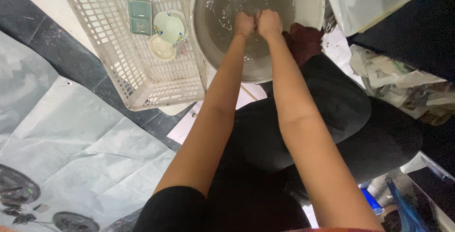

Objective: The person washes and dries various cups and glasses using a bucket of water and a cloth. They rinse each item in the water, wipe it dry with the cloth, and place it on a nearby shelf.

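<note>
Down in the round metal basin (303,4), both hands are sunk in cloudy, rippling water. The left hand (244,23) and the right hand (269,22) press knuckle to knuckle, both curled into fists; whatever they may be gripping is hidden under the surface, so I cannot tell if anything is held. Anything in that water is likely wet and slippery, and would want a full, closed grip rather than fingertips. The basin itself, filled this deep, looks heavy and prone to slosh; its rim, taken at two opposite sides, seems the safest hold.

Just beside the basin's rim on the person's right lies a dark red cloth (305,40), soft and limp. On the left, touching the basin, stands a white plastic basket (118,61) holding a small green rectangular dish (139,16), a pale bowl with coloured corners (169,26) and a small cream saucer (161,48): breakable pieces, best lifted singly by the edge. Crumpled newspaper (393,80) lies farther right.
</note>
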